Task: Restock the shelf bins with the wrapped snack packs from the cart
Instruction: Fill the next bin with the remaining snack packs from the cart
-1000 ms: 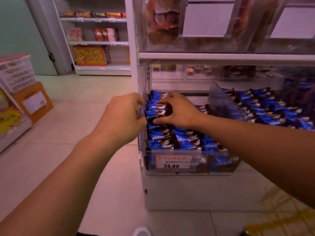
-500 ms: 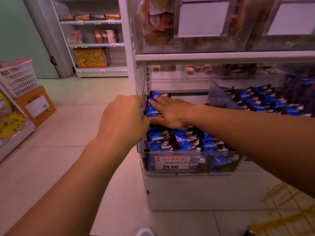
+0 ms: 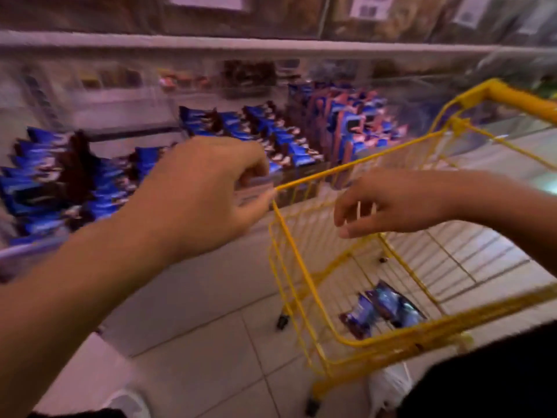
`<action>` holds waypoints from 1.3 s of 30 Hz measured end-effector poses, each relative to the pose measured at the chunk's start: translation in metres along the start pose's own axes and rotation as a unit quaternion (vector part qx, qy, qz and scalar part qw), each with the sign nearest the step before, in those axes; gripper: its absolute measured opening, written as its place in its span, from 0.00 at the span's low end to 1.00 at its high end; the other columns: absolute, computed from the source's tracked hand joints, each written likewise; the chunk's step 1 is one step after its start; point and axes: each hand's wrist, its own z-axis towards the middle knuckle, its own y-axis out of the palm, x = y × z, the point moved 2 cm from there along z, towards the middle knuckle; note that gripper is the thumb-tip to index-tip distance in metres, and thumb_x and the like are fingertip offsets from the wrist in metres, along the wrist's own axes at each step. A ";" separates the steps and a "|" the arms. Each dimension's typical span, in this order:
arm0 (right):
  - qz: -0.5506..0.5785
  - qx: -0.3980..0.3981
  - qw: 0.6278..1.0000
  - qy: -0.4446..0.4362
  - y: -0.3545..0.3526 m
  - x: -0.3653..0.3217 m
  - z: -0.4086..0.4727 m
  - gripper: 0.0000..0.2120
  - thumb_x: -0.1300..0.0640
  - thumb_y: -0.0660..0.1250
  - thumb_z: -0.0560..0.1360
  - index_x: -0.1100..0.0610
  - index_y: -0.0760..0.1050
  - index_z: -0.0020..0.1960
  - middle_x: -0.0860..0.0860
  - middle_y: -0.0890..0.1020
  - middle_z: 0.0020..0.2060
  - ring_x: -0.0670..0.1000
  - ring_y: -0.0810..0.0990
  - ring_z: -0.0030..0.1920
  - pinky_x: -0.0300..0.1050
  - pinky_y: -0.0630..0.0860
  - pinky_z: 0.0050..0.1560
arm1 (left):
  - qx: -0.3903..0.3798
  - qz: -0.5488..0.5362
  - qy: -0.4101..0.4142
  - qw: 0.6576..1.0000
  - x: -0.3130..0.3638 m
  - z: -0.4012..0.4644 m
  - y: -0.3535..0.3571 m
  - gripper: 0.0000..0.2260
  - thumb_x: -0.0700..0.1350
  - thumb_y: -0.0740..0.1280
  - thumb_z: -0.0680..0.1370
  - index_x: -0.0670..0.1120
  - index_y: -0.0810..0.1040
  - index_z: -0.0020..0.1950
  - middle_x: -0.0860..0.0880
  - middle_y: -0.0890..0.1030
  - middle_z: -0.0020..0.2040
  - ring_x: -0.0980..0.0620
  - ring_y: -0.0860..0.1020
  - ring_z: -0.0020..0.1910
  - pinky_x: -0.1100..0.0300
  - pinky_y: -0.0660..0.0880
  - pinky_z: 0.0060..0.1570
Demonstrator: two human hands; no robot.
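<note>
A yellow wire cart (image 3: 401,333) is being seen from above, standing on the tiled floor (image 3: 205,357) just beside the lower shelf. A few wrapped snack packs (image 3: 382,309), blue and dark, are lying on the cart's wire bottom, toward its near side.

The right hand (image 3: 388,203) is being held above the open top of the cart, empty, its fingers loosely curled and pointing down and to the left, with a narrow gap between thumb and fingertips. The packs in the cart are lying well below this hand and slightly nearer the camera; nothing is being touched by it.

The left hand (image 3: 208,191) is being held in front of the shelf bins (image 3: 33,251), its back turned to the camera and its fingers curled inward. What lies inside that curl is being hidden by the hand itself and by motion blur, so whether anything is being held cannot be told. Its knuckles are appearing just beside the far left corner of the cart's rim.

Behind the left hand, the bins are being shown filled with rows of blue-wrapped packs (image 3: 60,182), and further rows (image 3: 271,137) are lying in the neighbouring bin to the right. A white shoe (image 3: 388,387) is being seen beneath the cart's near corner.
</note>
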 end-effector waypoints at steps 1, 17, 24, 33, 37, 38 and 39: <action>-0.014 -0.094 0.994 0.060 0.017 0.022 -0.010 0.17 0.42 0.69 0.75 0.50 0.79 0.59 0.45 0.82 0.49 0.43 0.78 0.44 0.38 0.70 0.44 | -0.068 -0.030 0.059 0.995 0.028 0.018 0.017 0.12 0.58 0.67 0.72 0.51 0.79 0.47 0.53 0.80 0.38 0.49 0.78 0.37 0.54 0.76 0.39; -0.170 -0.412 0.895 0.036 0.139 0.065 -0.043 0.25 0.38 0.59 0.80 0.53 0.74 0.69 0.49 0.74 0.49 0.46 0.67 0.32 0.39 0.56 0.23 | -0.743 0.068 -0.068 0.663 0.159 0.057 0.287 0.38 0.68 0.63 0.75 0.38 0.70 0.70 0.42 0.80 0.58 0.47 0.78 0.38 0.56 0.74 0.36; -0.120 -0.457 0.881 0.031 0.135 0.098 -0.014 0.22 0.54 0.63 0.82 0.59 0.67 0.74 0.56 0.71 0.72 0.57 0.69 0.71 0.46 0.66 0.67 | -0.757 0.028 -0.098 0.646 0.160 0.064 0.295 0.24 0.56 0.67 0.79 0.40 0.74 0.68 0.42 0.83 0.54 0.47 0.82 0.42 0.58 0.78 0.42; -0.148 -0.376 0.914 0.043 0.188 0.107 -0.003 0.61 0.38 0.78 0.65 0.52 0.40 0.80 0.60 0.49 0.76 0.65 0.68 0.68 0.58 0.74 0.63 | -0.595 0.122 0.013 0.794 0.136 0.110 0.265 0.16 0.51 0.78 0.68 0.48 0.72 0.34 0.47 0.70 0.35 0.49 0.69 0.32 0.54 0.69 0.32; -0.079 -0.312 0.947 0.012 0.191 0.103 -0.004 0.38 0.48 0.79 0.68 0.55 0.60 0.69 0.58 0.64 0.64 0.61 0.75 0.55 0.47 0.71 0.46 | -0.578 0.043 -0.030 0.814 0.127 0.117 0.260 0.12 0.50 0.71 0.77 0.49 0.68 0.41 0.47 0.68 0.38 0.48 0.70 0.34 0.54 0.71 0.38; -0.047 -0.304 0.951 0.023 0.188 0.103 -0.001 0.30 0.51 0.78 0.69 0.55 0.65 0.63 0.56 0.67 0.59 0.58 0.75 0.52 0.46 0.70 0.44 | -0.562 0.001 -0.059 0.825 0.125 0.118 0.256 0.08 0.49 0.67 0.79 0.48 0.73 0.43 0.46 0.73 0.40 0.48 0.74 0.36 0.57 0.71 0.37; -0.007 -0.293 0.955 0.039 0.182 0.105 0.002 0.23 0.53 0.77 0.69 0.54 0.67 0.55 0.54 0.70 0.53 0.55 0.75 0.48 0.45 0.69 0.42 | -0.546 -0.049 -0.088 0.831 0.121 0.119 0.255 0.07 0.48 0.65 0.80 0.47 0.76 0.44 0.47 0.77 0.39 0.50 0.77 0.36 0.59 0.72 0.34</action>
